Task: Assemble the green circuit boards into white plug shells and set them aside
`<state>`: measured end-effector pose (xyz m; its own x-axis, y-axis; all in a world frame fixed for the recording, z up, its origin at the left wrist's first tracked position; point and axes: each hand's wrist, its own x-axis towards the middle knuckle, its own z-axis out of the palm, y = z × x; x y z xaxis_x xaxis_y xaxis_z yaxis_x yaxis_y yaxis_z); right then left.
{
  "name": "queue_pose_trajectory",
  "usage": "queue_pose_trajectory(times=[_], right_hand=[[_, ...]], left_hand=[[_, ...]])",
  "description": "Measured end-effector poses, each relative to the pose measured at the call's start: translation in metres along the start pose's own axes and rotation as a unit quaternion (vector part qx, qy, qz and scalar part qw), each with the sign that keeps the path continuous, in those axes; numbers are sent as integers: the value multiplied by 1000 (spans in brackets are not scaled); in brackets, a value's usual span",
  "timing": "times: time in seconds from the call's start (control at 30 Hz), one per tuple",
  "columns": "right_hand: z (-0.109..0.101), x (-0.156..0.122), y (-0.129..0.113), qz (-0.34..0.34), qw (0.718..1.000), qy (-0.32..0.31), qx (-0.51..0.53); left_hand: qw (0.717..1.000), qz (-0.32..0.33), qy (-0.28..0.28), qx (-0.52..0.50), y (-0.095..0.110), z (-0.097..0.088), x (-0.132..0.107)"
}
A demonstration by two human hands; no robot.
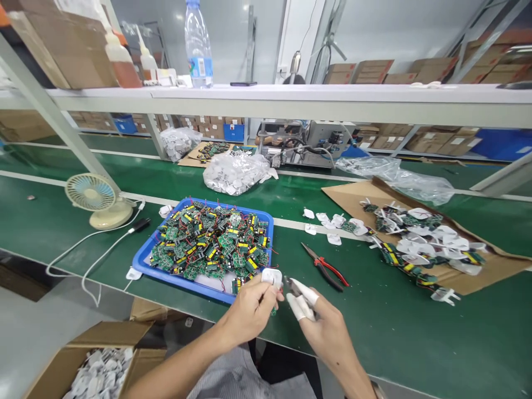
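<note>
My left hand (251, 310) pinches a small white plastic plug cover (271, 276) just in front of the blue tray (143, 260). My right hand (322, 327) has white finger cots on two fingers and grips a small dark tool (292, 286), whose tip points at the white cover. The blue tray is heaped with several green circuit boards (211, 244). Both hands hover over the near edge of the green bench (374, 327).
Red-handled pliers (326, 267) lie right of the tray. A cardboard sheet (490, 266) at right carries white covers and boards. A small fan (95, 199) stands at left. Bags of white parts (235, 172) lie behind. A carton of white covers (95, 368) sits below left.
</note>
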<state>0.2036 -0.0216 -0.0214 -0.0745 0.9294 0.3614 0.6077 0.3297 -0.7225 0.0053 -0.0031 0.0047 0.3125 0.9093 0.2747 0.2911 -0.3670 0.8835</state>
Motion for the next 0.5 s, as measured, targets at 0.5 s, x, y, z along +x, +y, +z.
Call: queue_pose_trajectory(times=[0.5], right_hand=[[-77,-25,153,186,956,199,-111]], left_hand=[[950,28,179,254,-41,-172,94]])
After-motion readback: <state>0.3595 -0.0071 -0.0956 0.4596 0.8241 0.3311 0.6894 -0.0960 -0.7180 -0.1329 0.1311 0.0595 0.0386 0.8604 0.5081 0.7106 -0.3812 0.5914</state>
